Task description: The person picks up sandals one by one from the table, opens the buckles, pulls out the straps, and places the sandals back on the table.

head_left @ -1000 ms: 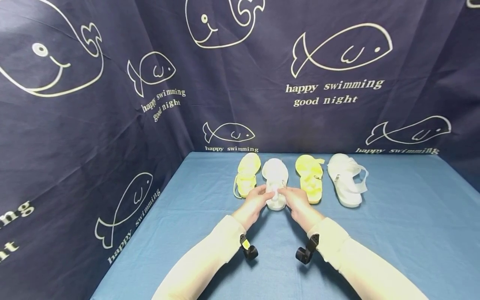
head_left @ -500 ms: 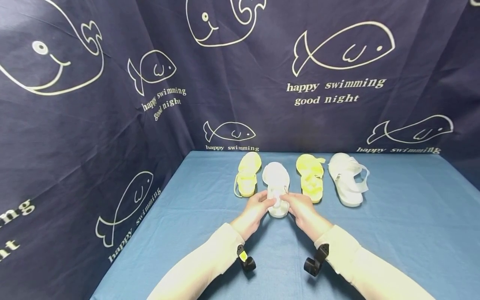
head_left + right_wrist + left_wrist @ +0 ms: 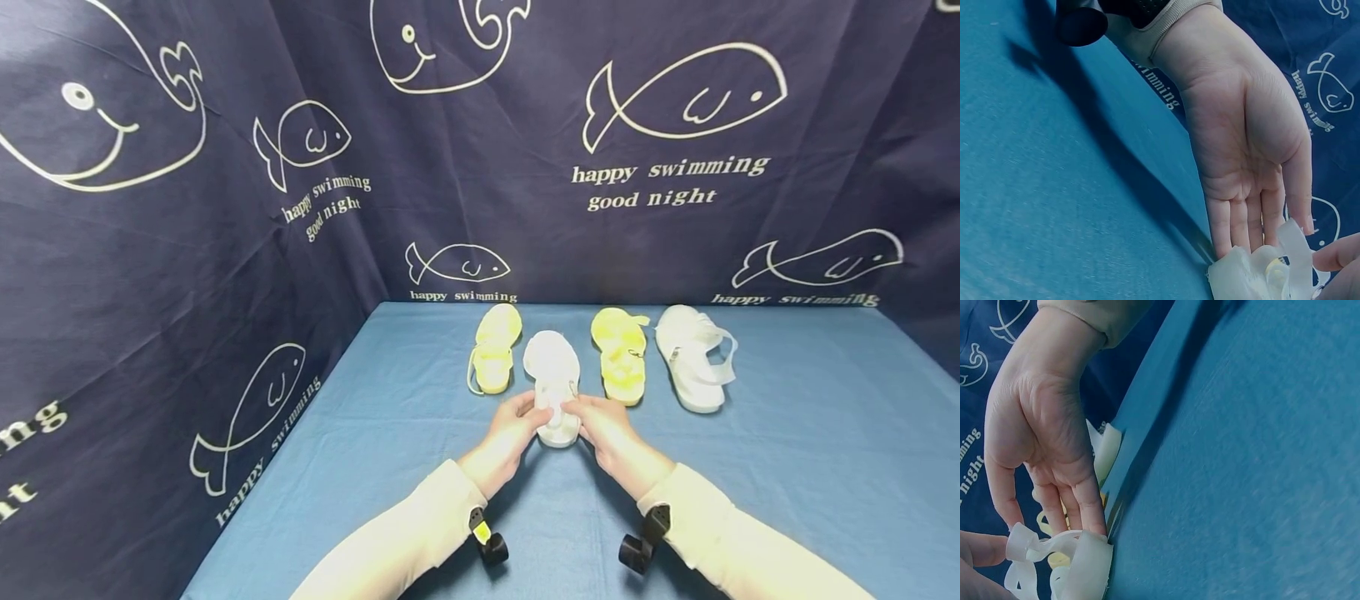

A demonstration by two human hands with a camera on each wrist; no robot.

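Observation:
A white sandal (image 3: 552,358) lies near the middle of the table, its heel strap end towards me. My left hand (image 3: 504,437) pinches its left side, and my right hand (image 3: 621,442) pinches the right. Both thumbs touch the strap in the head view. In the left wrist view, the fingers of the left hand (image 3: 1047,419) reach down to the side of the white sandal (image 3: 1090,565). The right wrist view has the right hand (image 3: 1241,125) with fingertips partly hidden behind the white sandal (image 3: 1233,276).
One yellow sandal (image 3: 500,327) lies to the left of the held one, another yellow sandal (image 3: 615,327) to its right. Farther right is a second white sandal (image 3: 678,333) with its strap out sideways. Dark printed curtains (image 3: 480,175) stand behind the blue table (image 3: 787,450).
Both hands have drawn the white sandal towards me, out of line with the other sandals. Those others have not moved.

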